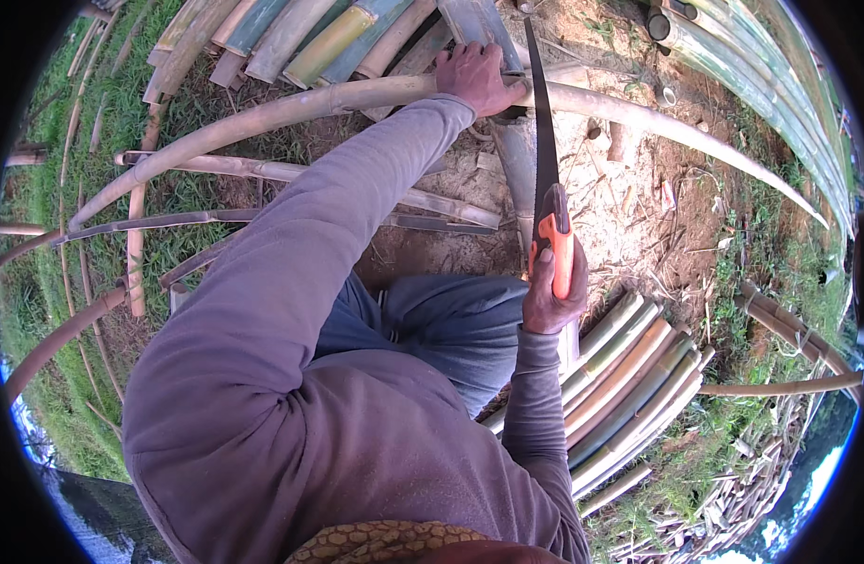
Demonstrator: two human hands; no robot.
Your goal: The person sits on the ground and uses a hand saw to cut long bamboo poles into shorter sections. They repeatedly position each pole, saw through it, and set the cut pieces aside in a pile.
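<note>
A long pale bamboo pole (291, 110) lies crosswise in front of me, bowed by the lens. My left hand (474, 79) reaches far forward and is closed over this pole near its middle. In my right hand (555, 299), nearer my body, is the orange and black grip of a handsaw (547, 141). Its dark blade points away from me and passes over the pole just right of my left hand. Whether the teeth touch the pole I cannot tell. Beneath the crossing, a thicker greenish bamboo piece (515, 169) runs toward me.
Cut bamboo lengths (330, 45) are piled at the far left, long green poles (747, 70) at the far right. Another stack of bamboo (629, 376) lies beside my right forearm. Thinner poles (235, 167) cross the grass at left. Sawdust and scraps cover the bare soil (629, 202).
</note>
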